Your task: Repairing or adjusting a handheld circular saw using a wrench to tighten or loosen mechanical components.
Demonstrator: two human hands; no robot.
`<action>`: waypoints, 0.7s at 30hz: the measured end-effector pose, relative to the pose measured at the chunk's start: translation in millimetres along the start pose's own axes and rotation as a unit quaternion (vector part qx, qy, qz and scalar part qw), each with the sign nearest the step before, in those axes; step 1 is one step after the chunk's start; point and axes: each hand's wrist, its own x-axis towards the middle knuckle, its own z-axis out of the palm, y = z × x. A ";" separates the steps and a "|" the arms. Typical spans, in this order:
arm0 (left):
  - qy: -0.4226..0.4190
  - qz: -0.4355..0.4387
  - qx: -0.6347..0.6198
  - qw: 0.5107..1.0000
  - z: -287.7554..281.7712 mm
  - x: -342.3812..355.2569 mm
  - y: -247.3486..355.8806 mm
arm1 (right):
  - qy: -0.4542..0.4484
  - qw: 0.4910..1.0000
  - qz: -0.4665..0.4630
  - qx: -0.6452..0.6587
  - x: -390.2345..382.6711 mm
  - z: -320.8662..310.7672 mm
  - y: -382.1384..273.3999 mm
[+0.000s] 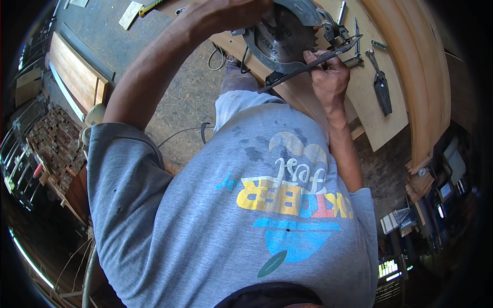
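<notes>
A circular saw [287,36] with a toothed blade and grey guard is held up over a plywood sheet [380,123]. My left hand [231,13] grips the saw's body at the top of the picture, fingers closed over it. My right hand [328,77] is closed on the saw's flat metal base plate [308,64], which runs slantwise under the blade. My grey printed shirt [246,215] fills the lower part of the view.
A dark hand tool [381,84] and small metal bits [379,45] lie on the plywood to the right of the saw. Curved wooden boards [421,66] run along the right. A power cord [195,131] trails over the sawdust floor. A wooden panel [77,74] lies left.
</notes>
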 end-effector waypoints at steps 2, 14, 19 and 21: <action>0.002 -0.028 -0.038 0.999 7.0 -9.5 -2.0 | -0.002 1.000 0.001 0.006 1.6 1.1 0.2; 0.049 -0.161 -0.196 0.966 27.8 -45.9 30.5 | -0.005 1.000 -0.021 0.011 1.3 1.3 7.0; 0.071 -0.186 -0.189 0.961 25.1 -47.2 41.4 | -0.025 0.999 -0.022 0.008 1.7 -1.0 11.3; 0.074 -0.192 -0.186 0.961 24.9 -47.9 45.5 | -0.030 0.999 -0.022 0.008 2.3 -2.3 12.5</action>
